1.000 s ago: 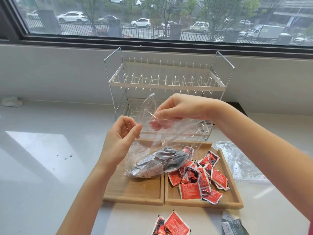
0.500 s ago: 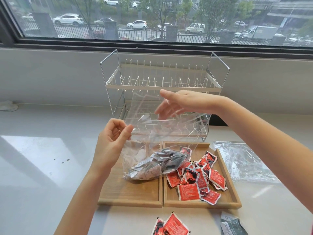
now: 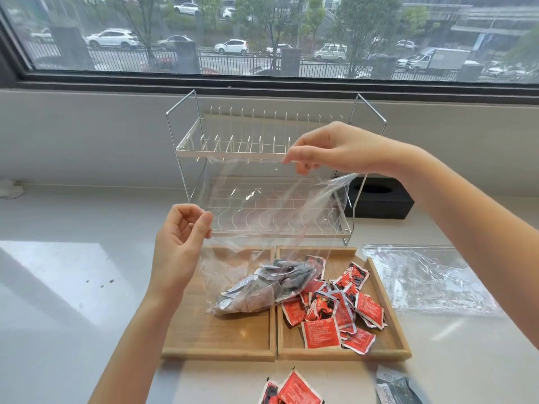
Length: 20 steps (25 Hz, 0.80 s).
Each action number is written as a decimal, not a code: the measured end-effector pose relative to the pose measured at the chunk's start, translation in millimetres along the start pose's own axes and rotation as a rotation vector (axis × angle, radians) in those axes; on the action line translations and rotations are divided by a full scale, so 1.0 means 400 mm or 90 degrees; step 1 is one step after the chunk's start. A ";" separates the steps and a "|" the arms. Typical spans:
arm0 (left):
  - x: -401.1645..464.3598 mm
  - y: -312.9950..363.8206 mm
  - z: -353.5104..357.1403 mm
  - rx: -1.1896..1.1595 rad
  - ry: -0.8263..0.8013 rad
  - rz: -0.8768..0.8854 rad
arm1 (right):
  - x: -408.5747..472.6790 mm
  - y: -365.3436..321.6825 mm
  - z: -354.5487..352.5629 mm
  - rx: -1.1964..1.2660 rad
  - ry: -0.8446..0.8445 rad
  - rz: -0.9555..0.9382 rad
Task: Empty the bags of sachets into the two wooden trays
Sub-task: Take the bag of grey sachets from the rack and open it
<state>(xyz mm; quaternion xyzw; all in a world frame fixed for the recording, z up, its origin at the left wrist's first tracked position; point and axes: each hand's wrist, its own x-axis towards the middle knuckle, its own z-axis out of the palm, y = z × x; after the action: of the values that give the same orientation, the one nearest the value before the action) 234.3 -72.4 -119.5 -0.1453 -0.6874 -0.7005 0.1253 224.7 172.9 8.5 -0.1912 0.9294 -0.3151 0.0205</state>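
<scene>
- Wire dish rack (image 3: 262, 147), white, two tiers w/ chrome frame, at 12 o'clock on the counter (image 3: 73, 287), just behind the trays.
- Black box (image 3: 382, 196) w/ oval slot on top, at 2 o'clock, right beside the rack against the wall.
- Window (image 3: 262, 39) across the top, dark frame; outside: street, parked cars, trees, fence.
- Small pale crumpled obj (image 3: 10, 189) at 9 o'clock, far left by the wall; can't tell what it is.
- Few dark specks (image 3: 99, 284) on counter at 8 o'clock.
</scene>
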 end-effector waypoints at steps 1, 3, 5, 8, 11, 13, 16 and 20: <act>0.000 0.001 -0.003 0.001 0.003 -0.002 | -0.003 0.008 -0.001 -0.007 -0.027 0.038; -0.001 0.002 -0.007 0.005 0.001 -0.006 | -0.017 0.042 -0.003 -0.017 -0.094 0.113; -0.001 0.001 -0.009 0.007 0.002 -0.008 | -0.035 0.080 -0.005 -0.017 -0.126 0.134; 0.003 0.000 -0.006 0.012 0.008 -0.010 | -0.051 0.095 -0.020 0.063 -0.031 0.107; 0.008 0.001 -0.001 0.012 0.011 -0.005 | -0.046 0.078 -0.040 0.100 0.073 0.035; 0.011 0.004 -0.004 0.007 0.022 -0.006 | -0.043 0.070 -0.044 0.101 0.106 0.008; 0.010 0.002 -0.013 0.008 0.031 -0.012 | -0.054 0.084 -0.044 0.092 0.034 0.081; 0.009 -0.001 -0.020 0.013 0.036 -0.015 | -0.070 0.127 -0.040 0.082 0.064 0.123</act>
<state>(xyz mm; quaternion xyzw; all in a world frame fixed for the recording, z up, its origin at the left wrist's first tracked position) 230.7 -80.3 -118.7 -0.1163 -0.6920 -0.6989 0.1382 230.8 229.5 -11.3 -0.0828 0.9212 -0.3798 0.0166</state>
